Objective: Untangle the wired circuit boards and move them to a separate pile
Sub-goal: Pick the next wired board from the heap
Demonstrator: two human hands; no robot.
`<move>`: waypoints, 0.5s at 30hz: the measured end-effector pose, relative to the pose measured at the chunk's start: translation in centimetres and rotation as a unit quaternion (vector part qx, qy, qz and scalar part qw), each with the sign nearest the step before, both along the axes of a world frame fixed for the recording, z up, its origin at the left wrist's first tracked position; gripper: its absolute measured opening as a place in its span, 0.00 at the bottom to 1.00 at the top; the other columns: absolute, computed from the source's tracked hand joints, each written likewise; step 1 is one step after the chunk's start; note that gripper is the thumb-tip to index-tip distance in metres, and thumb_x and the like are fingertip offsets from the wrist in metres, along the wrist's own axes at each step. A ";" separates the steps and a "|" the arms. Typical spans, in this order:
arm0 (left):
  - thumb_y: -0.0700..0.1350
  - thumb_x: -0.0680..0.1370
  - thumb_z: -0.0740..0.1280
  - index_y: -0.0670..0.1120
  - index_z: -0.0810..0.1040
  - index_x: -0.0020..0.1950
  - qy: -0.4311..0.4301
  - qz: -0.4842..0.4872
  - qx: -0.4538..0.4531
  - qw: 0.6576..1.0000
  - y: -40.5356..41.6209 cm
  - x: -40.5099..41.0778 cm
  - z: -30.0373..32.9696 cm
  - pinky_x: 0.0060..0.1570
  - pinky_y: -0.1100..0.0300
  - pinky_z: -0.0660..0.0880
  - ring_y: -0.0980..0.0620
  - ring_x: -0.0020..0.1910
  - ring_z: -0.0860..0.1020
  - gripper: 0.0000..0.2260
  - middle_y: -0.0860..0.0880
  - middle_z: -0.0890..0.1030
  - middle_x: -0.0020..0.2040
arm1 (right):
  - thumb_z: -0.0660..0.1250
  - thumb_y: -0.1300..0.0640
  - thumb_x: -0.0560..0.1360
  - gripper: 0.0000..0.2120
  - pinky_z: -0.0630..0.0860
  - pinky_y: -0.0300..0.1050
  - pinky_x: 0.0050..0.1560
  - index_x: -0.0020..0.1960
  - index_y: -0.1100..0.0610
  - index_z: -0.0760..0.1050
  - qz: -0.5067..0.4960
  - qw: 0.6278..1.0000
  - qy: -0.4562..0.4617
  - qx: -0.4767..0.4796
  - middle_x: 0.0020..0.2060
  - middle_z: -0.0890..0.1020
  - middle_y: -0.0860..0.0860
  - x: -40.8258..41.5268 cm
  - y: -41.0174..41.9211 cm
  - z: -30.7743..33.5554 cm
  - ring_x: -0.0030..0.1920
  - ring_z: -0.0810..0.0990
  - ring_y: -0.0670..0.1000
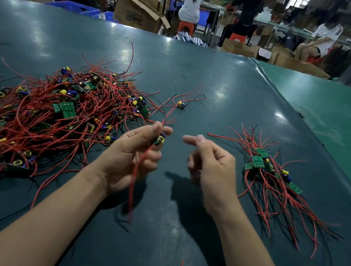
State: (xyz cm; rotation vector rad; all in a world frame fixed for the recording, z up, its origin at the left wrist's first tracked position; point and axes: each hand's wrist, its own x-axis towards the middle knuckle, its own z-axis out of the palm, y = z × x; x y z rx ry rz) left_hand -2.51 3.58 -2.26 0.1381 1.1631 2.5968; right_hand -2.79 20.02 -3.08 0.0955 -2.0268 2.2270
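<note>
- A busy workshop is seen at twelve o'clock, with seated people, red stools and blue crates beyond a dark green worktop [202, 79] that fills the foreground.
- The tangled heap [51, 115] of wired circuit boards lies at nine o'clock on the worktop; the sorted pile [274, 178], much smaller, lies at three o'clock, well apart from it.
- A single stray board [181, 105] is seen alone toward twelve o'clock, between the two groups.
- One board [159, 140] is pinched at the fingertips of the left hand [136, 151], raised above the worktop near the centre; its red leads [134, 186] hang blurred toward six o'clock.
- The right hand [209, 160] is held just beside it with nothing grasped, the fingers loosely curled and the forefinger extended.
- A snag is judged likely: the upper leads of the held board run close to the heap's edge, and whether they are free of it cannot be told. A quick pull could drag neighbours along.
- The solder joints could be strained if the board were tugged by its wires.
- The hanging leads could sweep into the sorted pile and knot it again when the board is carried toward three o'clock.
- Writing is seen only on a cardboard box [139, 15] at eleven o'clock, printed upside down; it appears to read "tempo", though this is uncertain.
</note>
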 end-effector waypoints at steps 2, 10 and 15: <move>0.50 0.62 0.80 0.43 0.83 0.45 0.020 -0.015 -0.048 0.999 0.3 0.1 -0.2 0.17 0.73 0.61 0.63 0.20 0.64 0.17 0.55 0.74 0.30 | 0.62 0.51 0.81 0.16 0.58 0.33 0.23 0.44 0.56 0.85 0.087 0.996 -0.015 -0.027 0.22 0.72 0.50 0.3 -0.3 0.3 0.21 0.63 0.45; 0.49 0.64 0.78 0.43 0.80 0.36 0.107 0.016 -0.298 0.948 1.6 0.5 -1.6 0.22 0.66 0.63 0.54 0.23 0.68 0.12 0.47 0.74 0.28 | 0.72 0.58 0.75 0.11 0.57 0.35 0.23 0.34 0.56 0.80 0.047 0.996 -0.072 -0.018 0.23 0.70 0.50 0.1 0.0 0.0 0.22 0.63 0.45; 0.50 0.67 0.76 0.43 0.83 0.38 0.076 0.016 -0.226 0.971 1.7 0.1 -1.6 0.32 0.54 0.65 0.44 0.35 0.67 0.10 0.37 0.71 0.39 | 0.64 0.62 0.78 0.13 0.57 0.31 0.22 0.37 0.57 0.82 0.069 0.992 -0.083 -0.057 0.21 0.71 0.47 0.0 0.0 0.5 0.20 0.62 0.44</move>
